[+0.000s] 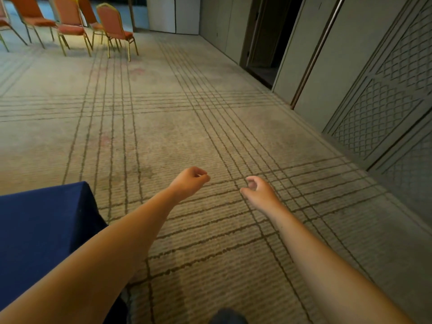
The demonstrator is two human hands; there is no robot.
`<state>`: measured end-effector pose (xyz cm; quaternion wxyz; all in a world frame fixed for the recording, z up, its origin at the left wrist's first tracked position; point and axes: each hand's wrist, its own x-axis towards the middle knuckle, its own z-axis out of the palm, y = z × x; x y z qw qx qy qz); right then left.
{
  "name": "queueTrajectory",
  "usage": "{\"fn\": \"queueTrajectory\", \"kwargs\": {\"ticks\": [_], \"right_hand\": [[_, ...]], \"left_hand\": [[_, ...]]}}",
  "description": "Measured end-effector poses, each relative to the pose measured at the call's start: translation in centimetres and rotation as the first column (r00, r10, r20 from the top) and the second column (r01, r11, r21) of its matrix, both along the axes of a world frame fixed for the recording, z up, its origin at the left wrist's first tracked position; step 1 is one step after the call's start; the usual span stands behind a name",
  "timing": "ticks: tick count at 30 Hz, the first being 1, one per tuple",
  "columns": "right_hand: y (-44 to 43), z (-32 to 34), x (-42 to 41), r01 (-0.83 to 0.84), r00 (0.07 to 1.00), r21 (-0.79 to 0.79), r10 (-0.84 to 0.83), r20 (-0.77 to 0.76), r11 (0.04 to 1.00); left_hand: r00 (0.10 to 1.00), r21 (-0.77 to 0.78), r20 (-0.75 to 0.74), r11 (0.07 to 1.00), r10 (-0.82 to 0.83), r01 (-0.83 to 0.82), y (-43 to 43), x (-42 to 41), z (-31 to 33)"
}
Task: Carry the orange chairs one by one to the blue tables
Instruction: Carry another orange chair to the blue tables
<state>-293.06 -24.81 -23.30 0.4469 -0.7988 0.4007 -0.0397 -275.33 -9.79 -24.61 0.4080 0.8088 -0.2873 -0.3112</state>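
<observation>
Five orange chairs [112, 21] are counted at the far left of the carpet [163, 118], the leftmost cut by the frame edge. One blue table [42, 220] is seen close by at lower left, well apart from them. The chairs are judged stiff, metal-framed, padded and fairly light, and best taken by the top of the back and the seat edge. The left hand [190, 181] and right hand [258, 189] are held out, fingers loosely curled, nothing grasped
</observation>
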Motion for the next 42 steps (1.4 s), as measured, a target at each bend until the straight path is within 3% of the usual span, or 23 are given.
{"fn": "queueTrajectory", "kwargs": {"ticks": [8,17,26,32,42], "right_hand": [[-13.7,-2.5,13.2,-0.081,0.997,0.010,0.081,-0.002,0.997],[-33.1,-0.6,29.6,-0.206,0.979,-0.044,0.206,-0.008,0.978],[-44.9,-2.9,46.2,-0.236,0.971,-0.035,0.235,-0.038,0.971],[-51.2,-4.7,62.3,-0.277,0.960,-0.023,0.276,-0.051,0.961],[-59.1,-3.0,88.1,-0.295,0.956,-0.032,0.295,-0.006,0.955]], "left_hand": [[0.997,0.069,0.003,0.995,0.071,-0.071,-11.6,11.6,-2.1],[0.980,0.016,0.015,0.980,0.199,-0.199,-29.4,25.6,-0.3],[0.962,0.060,0.018,0.961,0.271,-0.271,-40.2,38.9,-1.1],[0.938,0.071,-0.003,0.936,0.346,-0.345,-46.3,54.8,-3.0],[0.908,0.104,-0.014,0.904,0.419,-0.415,-53.5,80.0,-0.6]]}}
